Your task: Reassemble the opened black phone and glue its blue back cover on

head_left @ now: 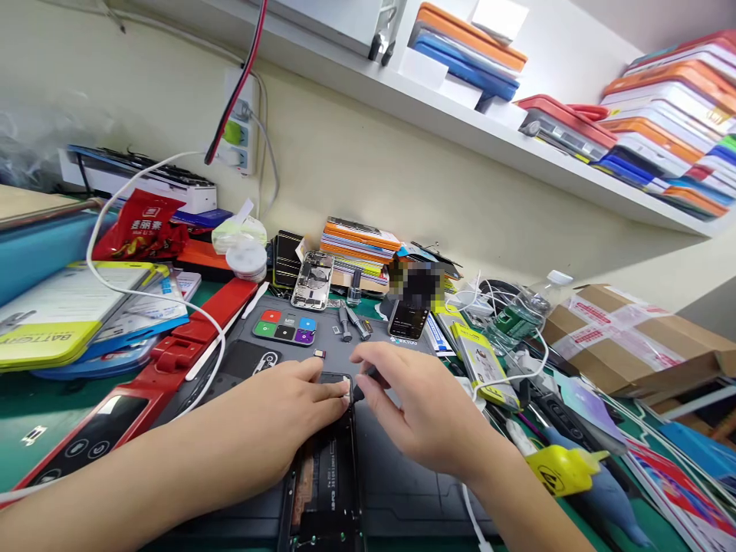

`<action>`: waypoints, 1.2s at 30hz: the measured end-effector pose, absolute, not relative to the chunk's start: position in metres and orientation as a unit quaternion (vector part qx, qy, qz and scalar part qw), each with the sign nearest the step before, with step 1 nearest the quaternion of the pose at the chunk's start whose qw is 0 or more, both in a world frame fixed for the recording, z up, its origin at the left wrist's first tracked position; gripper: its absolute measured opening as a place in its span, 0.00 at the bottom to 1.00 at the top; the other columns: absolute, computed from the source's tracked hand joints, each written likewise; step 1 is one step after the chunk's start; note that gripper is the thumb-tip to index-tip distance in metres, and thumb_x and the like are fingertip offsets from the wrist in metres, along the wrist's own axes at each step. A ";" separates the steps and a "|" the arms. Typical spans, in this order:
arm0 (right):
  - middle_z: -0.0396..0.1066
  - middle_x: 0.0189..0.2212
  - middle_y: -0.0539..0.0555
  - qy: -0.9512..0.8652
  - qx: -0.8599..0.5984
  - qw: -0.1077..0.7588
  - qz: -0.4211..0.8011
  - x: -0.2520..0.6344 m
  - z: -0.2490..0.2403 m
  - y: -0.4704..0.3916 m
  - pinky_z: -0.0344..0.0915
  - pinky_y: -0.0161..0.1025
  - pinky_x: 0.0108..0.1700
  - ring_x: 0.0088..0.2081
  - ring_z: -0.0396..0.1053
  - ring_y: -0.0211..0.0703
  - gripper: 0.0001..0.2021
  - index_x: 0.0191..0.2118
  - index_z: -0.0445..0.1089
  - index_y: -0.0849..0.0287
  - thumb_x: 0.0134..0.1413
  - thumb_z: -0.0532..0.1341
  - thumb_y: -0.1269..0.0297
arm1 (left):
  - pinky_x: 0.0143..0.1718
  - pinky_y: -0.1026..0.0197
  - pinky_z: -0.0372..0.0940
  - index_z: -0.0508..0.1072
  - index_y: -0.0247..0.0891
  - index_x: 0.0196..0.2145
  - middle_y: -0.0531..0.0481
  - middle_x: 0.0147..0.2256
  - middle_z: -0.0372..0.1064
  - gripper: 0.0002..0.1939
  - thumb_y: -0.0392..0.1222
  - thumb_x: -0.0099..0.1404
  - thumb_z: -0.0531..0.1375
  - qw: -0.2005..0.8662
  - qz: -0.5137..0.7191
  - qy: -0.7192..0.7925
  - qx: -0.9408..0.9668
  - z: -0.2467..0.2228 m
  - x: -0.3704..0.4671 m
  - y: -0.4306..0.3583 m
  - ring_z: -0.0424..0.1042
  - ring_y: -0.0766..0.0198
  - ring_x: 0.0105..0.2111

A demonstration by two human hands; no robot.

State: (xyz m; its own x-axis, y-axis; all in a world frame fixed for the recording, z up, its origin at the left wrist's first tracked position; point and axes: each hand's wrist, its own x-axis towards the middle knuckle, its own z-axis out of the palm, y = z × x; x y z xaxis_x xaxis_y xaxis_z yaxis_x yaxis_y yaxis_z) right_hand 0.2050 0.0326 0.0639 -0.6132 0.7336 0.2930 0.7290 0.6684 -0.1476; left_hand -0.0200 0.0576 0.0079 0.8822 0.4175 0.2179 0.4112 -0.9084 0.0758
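Note:
An opened phone (330,491) lies upright before me on the dark grey work mat (396,491), its inner parts and copper-coloured area showing. My left hand (287,406) rests across its upper part, fingers closed together at the top right edge. A small white piece (346,386) shows at those fingertips. My right hand (417,406) is curled just right of the phone's top, pinching a small dark tool (359,389) against that corner. Most of the tool is hidden by my fingers. Beyond the phone's top lies a small part (320,353) on the mat.
Behind are a coloured tray (284,327), a stripped phone housing (313,280), two screwdrivers (352,322) and a propped lit phone (408,319). A red device (132,406) and white cable (221,337) lie left. A plastic bottle (526,310), cardboard box (638,337) and yellow-tipped bottle (566,469) stand right.

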 end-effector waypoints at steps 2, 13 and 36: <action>0.78 0.43 0.54 -0.895 -0.411 0.171 -0.015 0.206 0.061 0.034 0.65 0.40 0.40 0.40 0.75 0.47 0.08 0.51 0.66 0.55 0.69 0.57 0.67 | 0.46 0.54 0.62 0.75 0.38 0.55 0.52 0.54 0.76 0.22 0.28 0.65 0.57 0.020 0.120 0.205 0.971 0.008 -0.020 0.058 0.68 0.57 0.38; 0.75 0.38 0.49 -0.845 -0.450 0.284 0.049 0.211 0.056 0.034 0.67 0.36 0.37 0.35 0.75 0.40 0.10 0.55 0.63 0.51 0.71 0.57 0.66 | 0.50 0.53 0.65 0.69 0.37 0.63 0.49 0.62 0.70 0.30 0.24 0.66 0.51 0.093 0.124 0.238 0.959 0.016 -0.028 0.050 0.69 0.55 0.44; 0.71 0.39 0.51 -0.738 -0.491 0.440 0.144 0.217 0.029 0.047 0.72 0.39 0.35 0.32 0.74 0.40 0.09 0.53 0.64 0.50 0.71 0.58 0.59 | 0.46 0.51 0.66 0.74 0.40 0.35 0.44 0.40 0.76 0.10 0.43 0.73 0.56 0.081 0.143 0.484 0.860 0.005 -0.034 0.130 0.73 0.48 0.45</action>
State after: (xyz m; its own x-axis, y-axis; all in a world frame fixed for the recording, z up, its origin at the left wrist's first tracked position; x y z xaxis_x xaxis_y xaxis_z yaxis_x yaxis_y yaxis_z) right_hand 0.2171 0.0474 0.0286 -0.1300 0.8512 0.5084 0.5979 0.4764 -0.6447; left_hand -0.0344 0.1297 0.0053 0.4909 0.8550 0.1672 0.8091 -0.5186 0.2765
